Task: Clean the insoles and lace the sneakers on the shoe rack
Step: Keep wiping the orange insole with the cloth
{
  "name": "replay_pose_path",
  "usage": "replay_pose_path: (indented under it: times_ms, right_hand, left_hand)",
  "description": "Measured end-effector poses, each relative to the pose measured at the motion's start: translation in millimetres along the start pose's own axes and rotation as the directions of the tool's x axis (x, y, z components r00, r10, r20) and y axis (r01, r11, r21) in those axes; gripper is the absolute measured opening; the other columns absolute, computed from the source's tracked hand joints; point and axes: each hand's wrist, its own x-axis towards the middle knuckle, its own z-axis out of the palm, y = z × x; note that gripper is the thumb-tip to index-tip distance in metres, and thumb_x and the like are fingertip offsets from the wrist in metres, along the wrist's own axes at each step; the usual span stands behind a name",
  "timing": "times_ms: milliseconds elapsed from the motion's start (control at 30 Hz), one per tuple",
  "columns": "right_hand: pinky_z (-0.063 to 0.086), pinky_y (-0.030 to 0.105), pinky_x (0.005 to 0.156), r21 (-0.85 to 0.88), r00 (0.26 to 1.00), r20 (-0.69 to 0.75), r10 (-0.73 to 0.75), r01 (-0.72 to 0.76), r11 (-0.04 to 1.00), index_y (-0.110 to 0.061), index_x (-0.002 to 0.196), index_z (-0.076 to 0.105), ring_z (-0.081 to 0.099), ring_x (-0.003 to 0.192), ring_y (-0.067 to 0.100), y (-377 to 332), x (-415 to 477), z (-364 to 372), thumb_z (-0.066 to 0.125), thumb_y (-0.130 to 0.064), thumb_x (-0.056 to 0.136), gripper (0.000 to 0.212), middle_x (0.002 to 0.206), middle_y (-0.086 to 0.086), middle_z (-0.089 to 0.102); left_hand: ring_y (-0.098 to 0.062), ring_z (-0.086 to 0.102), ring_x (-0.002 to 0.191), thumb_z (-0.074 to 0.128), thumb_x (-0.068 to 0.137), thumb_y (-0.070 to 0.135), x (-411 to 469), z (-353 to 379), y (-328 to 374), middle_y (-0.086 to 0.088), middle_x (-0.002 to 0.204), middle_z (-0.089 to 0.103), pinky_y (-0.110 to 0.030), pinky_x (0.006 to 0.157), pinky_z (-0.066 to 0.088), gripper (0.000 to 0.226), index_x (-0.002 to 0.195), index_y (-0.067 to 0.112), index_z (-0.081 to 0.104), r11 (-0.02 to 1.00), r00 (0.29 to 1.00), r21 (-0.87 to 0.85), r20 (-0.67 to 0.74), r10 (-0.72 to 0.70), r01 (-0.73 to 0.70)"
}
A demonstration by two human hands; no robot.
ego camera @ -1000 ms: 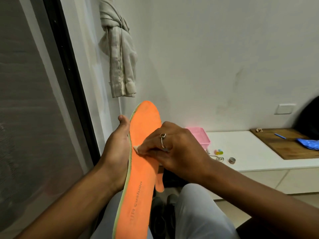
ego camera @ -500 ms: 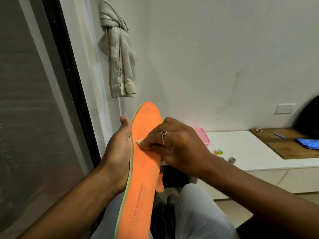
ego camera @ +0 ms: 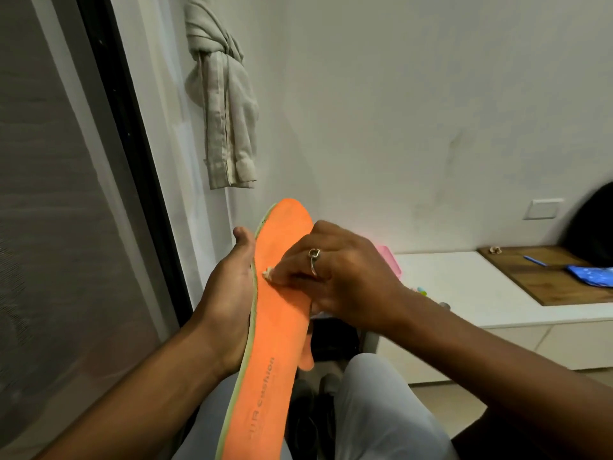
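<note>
Orange insole (ego camera: 275, 327), printed side toward camera, is held upright over the lap w/ toe end up. L hand (ego camera: 229, 293) grips its left edge, thumb up along the rim; fingers are hidden behind. R hand (ego camera: 341, 277), w/ ring (ego camera: 313, 255), pinches a small pale wad (ego camera: 268, 273) pressed to the insole's mid-forefoot. A second orange piece (ego camera: 306, 356) shows behind. White tabletop (ego camera: 464, 283) at right carries a pink basket (ego camera: 389, 260).
</note>
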Motion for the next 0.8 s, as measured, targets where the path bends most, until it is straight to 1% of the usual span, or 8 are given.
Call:
replay_pose_path:
  times_ms: [133,233,367,500,567,700,733,800]
  right_hand:
    - [0.051,0.038,0.061,-0.209,0.980,-0.187,0.062,-0.101,0.973,-0.020,0.093,0.081,0.060,0.078,0.022,25.6,18.4,-5.6,0.078,-0.013,0.086,0.010,0.092,-0.004,0.075]
    - [0.052,0.040,0.064,-0.130,0.933,-0.298,0.202,-0.250,0.960,-0.020,0.094,0.080,0.059,0.081,0.019,34.0,26.4,-8.1,0.076,-0.014,0.087,0.010,0.091,-0.006,0.074]
    - [0.053,0.042,0.065,-0.047,0.967,-0.202,0.153,-0.165,0.985,-0.018,0.094,0.080,0.061,0.080,0.024,11.5,19.5,1.0,0.076,-0.012,0.085,0.011,0.090,-0.001,0.074]
    - [0.052,0.043,0.062,-0.105,0.950,-0.250,0.189,-0.220,0.970,-0.017,0.094,0.080,0.060,0.080,0.022,24.1,25.2,-8.6,0.075,-0.014,0.086,0.010,0.090,-0.002,0.075]
    - [0.053,0.043,0.064,-0.079,0.947,-0.253,0.197,-0.224,0.971,-0.019,0.094,0.080,0.060,0.081,0.021,24.2,24.5,-8.0,0.072,-0.016,0.086,0.012,0.090,-0.003,0.074]
    - [0.054,0.043,0.065,-0.013,0.984,-0.114,0.137,-0.139,0.990,-0.020,0.093,0.080,0.062,0.080,0.023,-6.2,14.7,5.4,0.074,-0.017,0.086,0.010,0.090,-0.003,0.075]
    - [0.053,0.043,0.064,-0.013,0.982,-0.118,0.147,-0.150,0.989,-0.020,0.092,0.081,0.062,0.080,0.023,-4.8,15.6,3.5,0.075,-0.017,0.085,0.009,0.090,-0.004,0.075]
    - [0.053,0.043,0.065,-0.009,0.949,-0.200,0.243,-0.250,0.968,-0.021,0.092,0.081,0.061,0.078,0.020,8.1,22.4,-5.2,0.077,-0.017,0.083,0.010,0.086,-0.004,0.075]
  left_hand:
    - [-0.037,0.069,0.079,0.023,0.092,0.076,0.0,-2.2,-4.0,-0.025,0.116,0.070,-0.048,0.074,0.058,0.079,0.121,0.021,0.072,0.996,0.996,0.063,0.059,-0.064,0.060]
    - [-0.037,0.064,0.082,0.021,0.089,0.079,-1.8,-4.2,-1.9,-0.024,0.117,0.070,-0.045,0.079,0.050,0.082,0.111,0.023,0.077,0.989,0.990,0.101,0.078,-0.114,0.106]
    - [-0.035,0.061,0.073,0.023,0.092,0.076,-1.8,-0.2,-1.6,-0.020,0.103,0.070,-0.041,0.067,0.054,0.078,0.117,0.022,0.074,0.998,0.995,0.028,0.084,-0.061,0.058]
    - [-0.036,0.064,0.077,0.020,0.090,0.079,-3.2,-2.5,-2.3,-0.020,0.112,0.072,-0.044,0.076,0.049,0.082,0.114,0.023,0.075,0.992,0.988,0.087,0.114,-0.101,0.091]
    - [-0.036,0.065,0.076,0.020,0.091,0.077,-3.8,-2.1,-1.5,-0.021,0.111,0.072,-0.042,0.073,0.052,0.081,0.113,0.023,0.076,0.992,0.991,0.090,0.101,-0.092,0.083]
    - [-0.033,0.072,0.079,0.022,0.097,0.069,-3.5,3.2,-1.7,-0.018,0.107,0.073,-0.043,0.063,0.060,0.073,0.126,0.019,0.068,1.000,0.996,0.005,0.090,-0.009,0.008]
    - [-0.033,0.073,0.081,0.023,0.096,0.069,-2.7,2.8,-1.8,-0.018,0.109,0.073,-0.047,0.066,0.061,0.073,0.125,0.020,0.069,1.000,0.996,0.002,0.087,-0.008,0.007]
    - [-0.038,0.070,0.089,0.022,0.093,0.074,-1.6,0.0,-2.2,-0.018,0.116,0.072,-0.060,0.086,0.055,0.075,0.121,0.026,0.072,0.998,0.996,0.044,0.084,-0.044,0.040]
